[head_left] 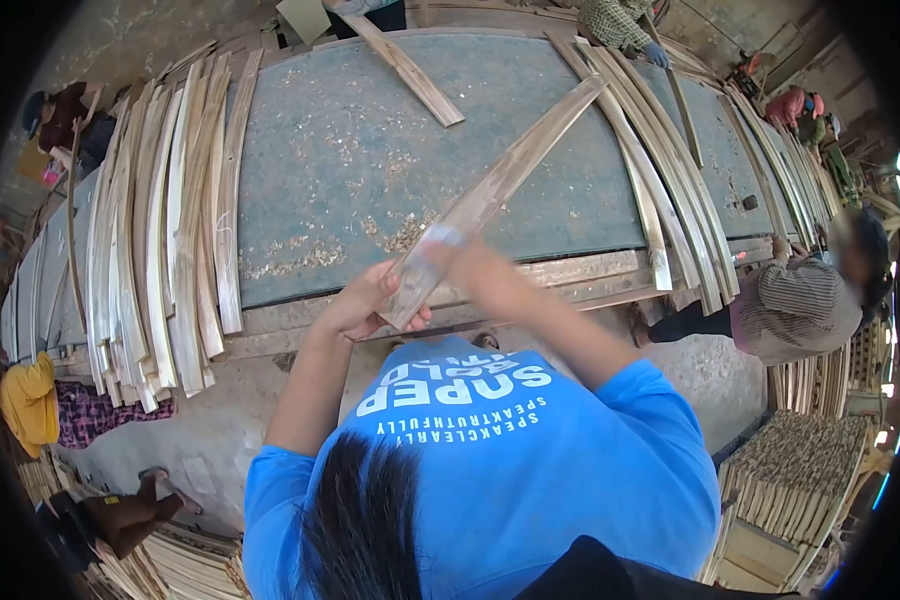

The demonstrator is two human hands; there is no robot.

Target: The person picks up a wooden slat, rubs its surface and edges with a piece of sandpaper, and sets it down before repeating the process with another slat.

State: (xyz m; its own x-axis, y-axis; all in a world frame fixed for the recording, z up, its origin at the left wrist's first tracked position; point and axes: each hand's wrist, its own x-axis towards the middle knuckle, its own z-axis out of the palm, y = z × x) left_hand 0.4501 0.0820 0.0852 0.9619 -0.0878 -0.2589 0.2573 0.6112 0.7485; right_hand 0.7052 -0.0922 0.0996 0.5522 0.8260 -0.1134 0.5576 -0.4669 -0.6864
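Note:
A long wooden board [510,165] slants from my body up and away to the right over the work table. My left hand [362,298] is closed around its near end, with fingers and thumb on either edge. My right hand [460,262] is smeared by motion on the board's upper face, just beyond the left hand. A small whitish-blue thing [440,240] shows at its fingers, too blurred to name. Wood shavings [400,235] lie on the table's dark blue-green top [320,150] beside the board.
Wooden strips lie in a row on the left [185,200] and another on the right [670,190]. Across the table, a person holds a board [405,70], and a gloved hand [656,54] is near the right row. A person in a striped top [795,310] stands to the right. Wood is stacked [795,470] behind.

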